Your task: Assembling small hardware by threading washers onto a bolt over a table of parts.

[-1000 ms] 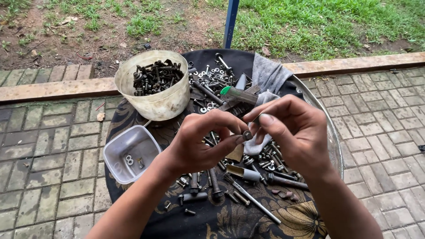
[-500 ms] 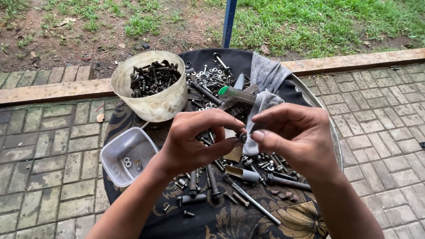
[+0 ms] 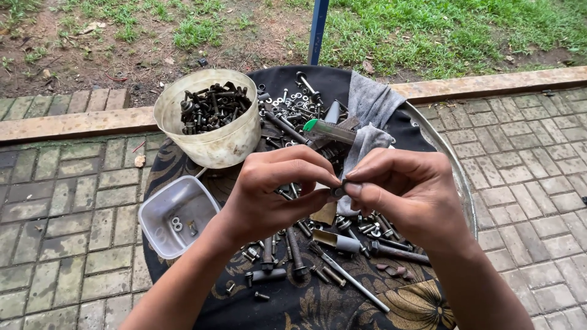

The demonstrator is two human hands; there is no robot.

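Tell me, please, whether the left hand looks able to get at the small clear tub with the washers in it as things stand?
Probably yes. The small clear tub sits open just beside the left hand, with nothing lying between them. But that hand's fingertips are pinching a small metal part together with the right hand, so it isn't free.

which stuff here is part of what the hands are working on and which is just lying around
In use:
- left hand and right hand, pinching a small metal part between their fingertips
- loose bolts and nuts on the dark cloth
- round tub of dark bolts
- clear square tub with a few washers

Lying about:
- grey rag
- green-tipped tool
- blue pole
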